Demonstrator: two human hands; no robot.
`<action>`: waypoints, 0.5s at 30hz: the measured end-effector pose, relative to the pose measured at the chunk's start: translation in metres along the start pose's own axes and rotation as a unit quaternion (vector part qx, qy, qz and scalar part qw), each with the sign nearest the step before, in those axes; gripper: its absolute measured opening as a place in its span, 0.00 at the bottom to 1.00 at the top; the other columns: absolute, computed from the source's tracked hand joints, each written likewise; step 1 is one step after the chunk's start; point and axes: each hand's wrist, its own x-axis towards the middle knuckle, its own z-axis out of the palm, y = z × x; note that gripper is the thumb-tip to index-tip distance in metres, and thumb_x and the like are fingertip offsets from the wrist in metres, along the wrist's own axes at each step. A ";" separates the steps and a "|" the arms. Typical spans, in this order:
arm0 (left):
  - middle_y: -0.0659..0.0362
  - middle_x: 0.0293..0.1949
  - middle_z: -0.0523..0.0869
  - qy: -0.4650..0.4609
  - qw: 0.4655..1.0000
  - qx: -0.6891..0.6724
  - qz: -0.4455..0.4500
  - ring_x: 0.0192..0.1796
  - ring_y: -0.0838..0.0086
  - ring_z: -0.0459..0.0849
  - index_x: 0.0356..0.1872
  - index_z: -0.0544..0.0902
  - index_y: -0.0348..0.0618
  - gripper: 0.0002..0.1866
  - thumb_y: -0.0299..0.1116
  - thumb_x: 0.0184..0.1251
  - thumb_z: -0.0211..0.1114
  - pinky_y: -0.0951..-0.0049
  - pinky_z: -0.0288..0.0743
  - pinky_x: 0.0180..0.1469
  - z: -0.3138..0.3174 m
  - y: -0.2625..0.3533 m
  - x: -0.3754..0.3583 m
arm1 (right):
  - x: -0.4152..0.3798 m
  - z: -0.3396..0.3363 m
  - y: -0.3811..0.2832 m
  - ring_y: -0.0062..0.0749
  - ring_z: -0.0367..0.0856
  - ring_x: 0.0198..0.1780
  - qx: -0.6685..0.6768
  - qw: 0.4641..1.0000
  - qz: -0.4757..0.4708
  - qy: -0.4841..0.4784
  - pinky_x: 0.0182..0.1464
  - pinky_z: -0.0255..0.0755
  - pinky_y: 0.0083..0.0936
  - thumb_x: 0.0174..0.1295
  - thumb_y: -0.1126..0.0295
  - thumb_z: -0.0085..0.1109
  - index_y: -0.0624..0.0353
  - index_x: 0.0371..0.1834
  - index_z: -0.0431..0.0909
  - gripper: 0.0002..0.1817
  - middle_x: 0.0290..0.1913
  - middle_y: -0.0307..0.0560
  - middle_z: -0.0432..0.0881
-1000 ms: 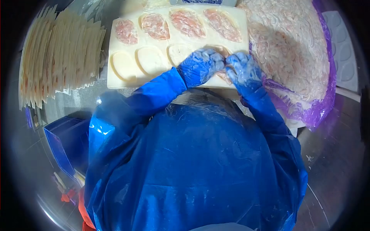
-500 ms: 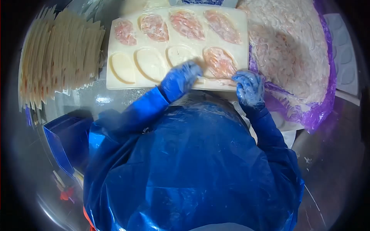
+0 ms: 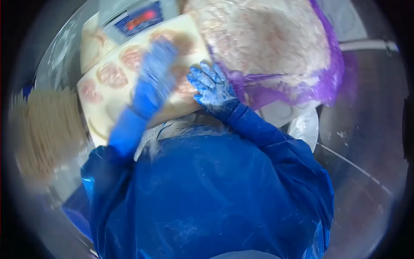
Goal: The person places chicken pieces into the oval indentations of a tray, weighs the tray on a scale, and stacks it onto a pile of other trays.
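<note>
A cream moulded tray (image 3: 91, 111) with leaf-shaped hollows lies at an angle in front of me. Raw, pinkish meat pieces (image 3: 112, 75) fill the far row of hollows, and another meat piece (image 3: 183, 82) lies in the near row at the right. My left hand (image 3: 157, 69), in a wet blue glove, is over the tray's middle and far row; motion smears its fingers. My right hand (image 3: 213, 86), also gloved in blue, has its fingers spread at the tray's right end, beside the near-row piece. Nothing shows in its grasp.
Right of the tray sits a large heap of pale raw meat (image 3: 263, 39) in purple plastic (image 3: 280, 88). Behind the tray is a device with a red-lit display (image 3: 140, 18). Many thin, pale upright slats (image 3: 47, 129) stand at the left, with a blue bin (image 3: 77, 213) nearer me.
The view has swung, so the tray appears tilted and further left. My left hand has moved from the near row toward the far row. My right hand has gone from curled to spread.
</note>
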 end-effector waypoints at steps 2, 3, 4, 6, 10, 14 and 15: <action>0.49 0.78 0.57 -0.164 0.972 0.114 0.122 0.79 0.51 0.54 0.77 0.59 0.45 0.43 0.43 0.62 0.66 0.49 0.44 0.79 0.027 0.021 -0.027 | -0.020 -0.011 0.011 0.48 0.69 0.70 0.011 0.999 0.008 0.040 0.72 0.62 0.49 0.58 0.61 0.60 0.59 0.60 0.78 0.26 0.66 0.53 0.76; 0.48 0.78 0.58 -0.153 0.974 0.118 0.116 0.79 0.51 0.55 0.77 0.60 0.46 0.43 0.44 0.61 0.67 0.49 0.45 0.79 0.028 0.035 -0.024 | -0.041 -0.022 0.019 0.47 0.72 0.66 0.192 0.953 0.193 0.136 0.68 0.67 0.45 0.60 0.63 0.60 0.58 0.58 0.79 0.22 0.62 0.53 0.77; 0.49 0.78 0.59 -0.153 0.974 0.129 0.107 0.79 0.51 0.56 0.77 0.60 0.46 0.43 0.43 0.60 0.67 0.48 0.45 0.78 0.030 0.039 -0.020 | -0.065 -0.034 0.031 0.46 0.76 0.63 0.357 0.831 0.361 0.227 0.64 0.72 0.40 0.62 0.65 0.60 0.57 0.55 0.80 0.19 0.58 0.53 0.79; 0.49 0.77 0.59 -0.155 0.973 0.141 0.098 0.79 0.52 0.56 0.77 0.60 0.47 0.43 0.42 0.60 0.68 0.48 0.46 0.78 0.034 0.042 -0.018 | -0.126 -0.060 0.086 0.34 0.79 0.56 0.036 0.890 0.369 0.266 0.55 0.76 0.29 0.62 0.72 0.65 0.64 0.61 0.72 0.24 0.57 0.51 0.79; 0.49 0.77 0.59 -0.156 0.974 0.137 0.091 0.79 0.52 0.57 0.77 0.60 0.47 0.44 0.39 0.59 0.69 0.48 0.47 0.78 0.034 0.039 -0.020 | -0.170 -0.101 0.180 0.31 0.78 0.49 -0.115 0.799 0.464 0.363 0.51 0.75 0.29 0.58 0.69 0.71 0.64 0.60 0.73 0.27 0.50 0.48 0.79; 0.48 0.77 0.60 -0.158 0.974 0.140 0.084 0.78 0.51 0.57 0.77 0.61 0.47 0.43 0.38 0.59 0.69 0.47 0.48 0.77 0.036 0.042 -0.018 | -0.203 -0.091 0.242 0.26 0.77 0.41 0.085 0.750 0.560 0.340 0.45 0.75 0.27 0.57 0.69 0.72 0.63 0.57 0.76 0.26 0.42 0.41 0.79; 0.48 0.77 0.60 -0.152 0.975 0.138 0.086 0.78 0.51 0.58 0.77 0.61 0.47 0.43 0.38 0.59 0.69 0.47 0.49 0.77 0.034 0.041 -0.019 | -0.195 -0.092 0.242 0.24 0.76 0.39 0.284 0.671 0.567 0.385 0.43 0.75 0.26 0.57 0.68 0.73 0.63 0.56 0.77 0.25 0.39 0.38 0.79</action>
